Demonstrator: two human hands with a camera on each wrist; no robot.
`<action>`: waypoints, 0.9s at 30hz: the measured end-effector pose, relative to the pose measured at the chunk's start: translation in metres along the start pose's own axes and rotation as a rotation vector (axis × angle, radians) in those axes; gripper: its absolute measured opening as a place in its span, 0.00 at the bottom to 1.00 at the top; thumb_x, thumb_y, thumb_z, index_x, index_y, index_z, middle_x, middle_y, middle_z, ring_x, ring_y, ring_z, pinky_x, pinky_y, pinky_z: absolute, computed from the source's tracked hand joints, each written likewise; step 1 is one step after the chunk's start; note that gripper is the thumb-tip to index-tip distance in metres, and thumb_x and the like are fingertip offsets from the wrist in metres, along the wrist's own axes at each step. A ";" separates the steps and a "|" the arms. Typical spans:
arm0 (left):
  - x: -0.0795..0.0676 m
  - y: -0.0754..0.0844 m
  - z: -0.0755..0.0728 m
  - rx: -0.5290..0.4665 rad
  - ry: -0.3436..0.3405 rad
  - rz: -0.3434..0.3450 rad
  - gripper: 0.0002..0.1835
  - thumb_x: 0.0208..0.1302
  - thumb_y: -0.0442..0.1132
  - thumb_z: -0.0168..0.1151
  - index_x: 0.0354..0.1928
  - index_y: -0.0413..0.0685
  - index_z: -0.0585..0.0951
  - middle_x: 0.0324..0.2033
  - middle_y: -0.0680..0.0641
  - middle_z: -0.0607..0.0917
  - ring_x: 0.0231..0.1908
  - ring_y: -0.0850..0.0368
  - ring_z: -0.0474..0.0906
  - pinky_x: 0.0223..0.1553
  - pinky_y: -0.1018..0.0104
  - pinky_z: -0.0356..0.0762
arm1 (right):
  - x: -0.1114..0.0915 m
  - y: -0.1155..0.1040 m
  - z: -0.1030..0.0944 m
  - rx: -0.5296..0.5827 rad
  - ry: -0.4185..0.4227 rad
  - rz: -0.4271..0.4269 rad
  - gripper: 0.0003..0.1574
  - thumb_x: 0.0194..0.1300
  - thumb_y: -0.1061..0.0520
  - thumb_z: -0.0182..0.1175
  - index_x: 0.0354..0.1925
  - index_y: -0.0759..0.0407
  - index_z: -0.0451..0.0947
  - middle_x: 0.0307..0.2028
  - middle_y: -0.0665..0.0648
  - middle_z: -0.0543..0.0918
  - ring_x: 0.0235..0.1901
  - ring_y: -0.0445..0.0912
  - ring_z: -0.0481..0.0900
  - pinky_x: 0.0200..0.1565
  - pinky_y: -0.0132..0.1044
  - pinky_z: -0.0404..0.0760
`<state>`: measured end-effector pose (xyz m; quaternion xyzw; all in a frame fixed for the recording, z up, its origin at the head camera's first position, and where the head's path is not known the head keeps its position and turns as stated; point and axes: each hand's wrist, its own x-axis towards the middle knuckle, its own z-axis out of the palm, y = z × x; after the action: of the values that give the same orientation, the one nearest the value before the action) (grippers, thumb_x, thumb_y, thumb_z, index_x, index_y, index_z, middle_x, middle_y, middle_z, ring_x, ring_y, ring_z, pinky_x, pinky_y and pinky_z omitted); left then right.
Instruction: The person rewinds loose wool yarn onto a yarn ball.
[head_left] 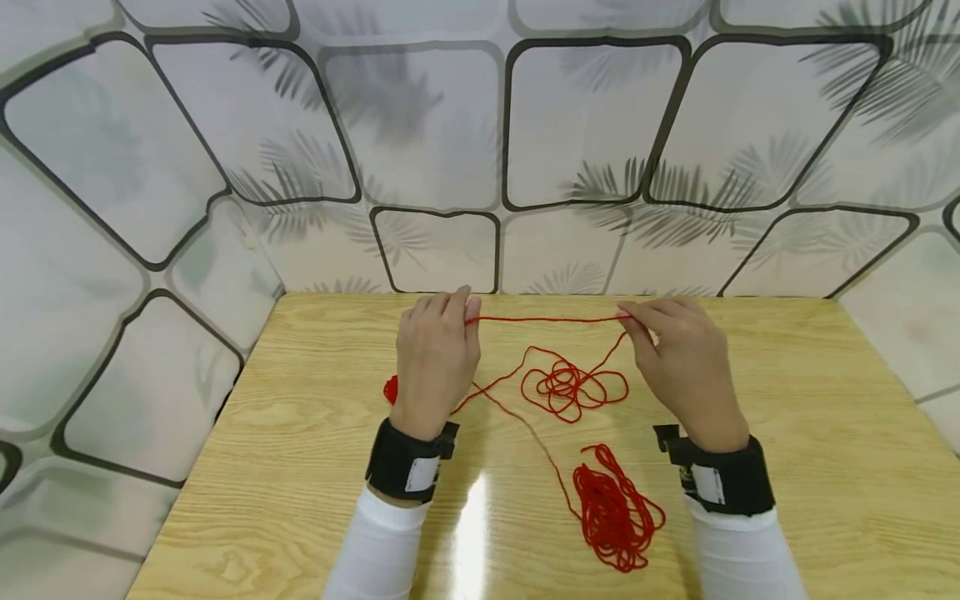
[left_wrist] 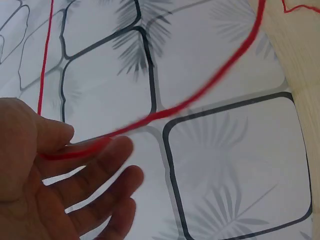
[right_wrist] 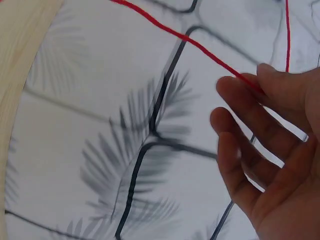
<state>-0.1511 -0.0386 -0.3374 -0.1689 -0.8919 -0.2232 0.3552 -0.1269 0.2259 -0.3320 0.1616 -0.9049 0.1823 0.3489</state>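
Observation:
A strand of red yarn (head_left: 547,319) runs nearly straight between my two hands above the far part of the table. My left hand (head_left: 435,358) holds one end of this span between thumb and index finger; in the left wrist view the yarn (left_wrist: 170,111) crosses the index fingertip, other fingers loosely bent. My right hand (head_left: 686,367) pinches the other end with thumb and fingertips, and the yarn (right_wrist: 200,47) slants away from them in the right wrist view. From the right fingertips a length drops to loose red loops (head_left: 564,385) lying between the hands.
A looped bundle of red yarn (head_left: 617,525) lies nearer me, a thin strand leading from it toward the left hand. A red clump (head_left: 391,389) shows partly behind the left hand. The wooden table (head_left: 300,467) meets a patterned wall covering (head_left: 435,250) at its back edge.

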 end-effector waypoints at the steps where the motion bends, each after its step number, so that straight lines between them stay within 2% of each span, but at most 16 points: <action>1: 0.000 -0.002 -0.001 0.010 -0.023 -0.007 0.22 0.73 0.46 0.39 0.46 0.39 0.80 0.37 0.42 0.82 0.40 0.44 0.77 0.41 0.52 0.72 | -0.001 0.006 -0.003 -0.009 -0.027 0.032 0.15 0.63 0.52 0.56 0.43 0.58 0.82 0.36 0.57 0.82 0.39 0.53 0.75 0.38 0.48 0.75; 6: 0.001 -0.006 -0.006 0.011 -0.079 -0.036 0.25 0.74 0.46 0.33 0.50 0.38 0.77 0.42 0.40 0.81 0.44 0.44 0.77 0.44 0.51 0.71 | -0.007 0.037 -0.013 -0.029 -0.107 0.168 0.17 0.65 0.51 0.55 0.43 0.61 0.81 0.40 0.62 0.82 0.44 0.59 0.73 0.42 0.55 0.71; 9: 0.001 -0.005 -0.009 0.005 -0.093 -0.043 0.25 0.74 0.46 0.32 0.53 0.38 0.76 0.44 0.39 0.80 0.46 0.43 0.76 0.45 0.50 0.70 | -0.013 0.056 -0.016 -0.052 -0.156 0.233 0.18 0.65 0.51 0.55 0.43 0.63 0.81 0.40 0.66 0.81 0.42 0.63 0.73 0.40 0.57 0.70; 11: 0.000 -0.002 -0.010 0.010 -0.108 -0.033 0.25 0.74 0.46 0.32 0.55 0.37 0.73 0.47 0.38 0.79 0.49 0.42 0.74 0.48 0.50 0.69 | -0.016 0.064 -0.016 -0.070 -0.229 0.264 0.18 0.64 0.51 0.55 0.42 0.64 0.81 0.39 0.68 0.81 0.41 0.65 0.73 0.35 0.57 0.71; 14: -0.001 0.008 -0.009 0.052 -0.119 0.020 0.25 0.74 0.46 0.32 0.59 0.35 0.69 0.51 0.37 0.75 0.57 0.41 0.68 0.55 0.50 0.64 | -0.016 0.060 -0.014 -0.091 -0.390 0.235 0.20 0.61 0.50 0.58 0.44 0.65 0.80 0.41 0.69 0.80 0.43 0.67 0.72 0.40 0.59 0.70; 15: -0.002 0.012 -0.008 0.074 -0.113 0.048 0.25 0.73 0.45 0.33 0.60 0.35 0.67 0.53 0.37 0.74 0.59 0.40 0.66 0.57 0.49 0.62 | -0.015 0.053 -0.014 -0.085 -0.459 0.211 0.23 0.60 0.49 0.59 0.47 0.65 0.79 0.44 0.69 0.79 0.45 0.67 0.71 0.43 0.59 0.70; 17: -0.004 0.022 -0.005 0.118 -0.114 0.092 0.25 0.72 0.43 0.34 0.63 0.35 0.64 0.57 0.37 0.71 0.63 0.40 0.59 0.61 0.49 0.56 | -0.011 0.031 -0.011 -0.027 -0.535 0.142 0.30 0.57 0.46 0.62 0.52 0.64 0.76 0.49 0.68 0.77 0.50 0.66 0.70 0.51 0.59 0.66; 19: -0.006 0.031 -0.003 0.147 -0.121 0.129 0.26 0.71 0.42 0.36 0.66 0.35 0.59 0.61 0.37 0.67 0.67 0.41 0.53 0.63 0.48 0.51 | -0.008 0.004 -0.006 0.066 -0.533 0.047 0.37 0.53 0.42 0.64 0.56 0.62 0.73 0.52 0.64 0.76 0.53 0.61 0.70 0.54 0.55 0.65; 21: -0.008 0.040 -0.002 0.155 -0.131 0.159 0.27 0.69 0.40 0.37 0.67 0.36 0.56 0.64 0.38 0.63 0.69 0.43 0.48 0.64 0.47 0.47 | -0.005 -0.024 0.000 0.179 -0.465 -0.053 0.38 0.53 0.41 0.65 0.57 0.59 0.72 0.51 0.59 0.76 0.53 0.55 0.70 0.53 0.50 0.68; 24: -0.010 0.049 -0.003 0.143 -0.135 0.195 0.30 0.66 0.39 0.40 0.69 0.37 0.54 0.66 0.39 0.61 0.70 0.45 0.44 0.64 0.47 0.45 | -0.004 -0.051 0.008 0.296 -0.317 -0.202 0.25 0.57 0.45 0.62 0.50 0.57 0.78 0.45 0.52 0.79 0.47 0.46 0.74 0.48 0.41 0.73; 27: -0.010 0.051 -0.005 0.151 -0.121 0.222 0.31 0.63 0.38 0.43 0.68 0.38 0.55 0.66 0.39 0.62 0.69 0.45 0.45 0.64 0.46 0.47 | -0.004 -0.057 0.012 0.342 -0.226 -0.248 0.13 0.61 0.51 0.59 0.42 0.55 0.82 0.39 0.49 0.81 0.42 0.43 0.76 0.43 0.37 0.75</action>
<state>-0.1176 -0.0002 -0.3272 -0.2522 -0.9018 -0.1042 0.3351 -0.1073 0.1708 -0.3304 0.3476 -0.8675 0.2693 0.2327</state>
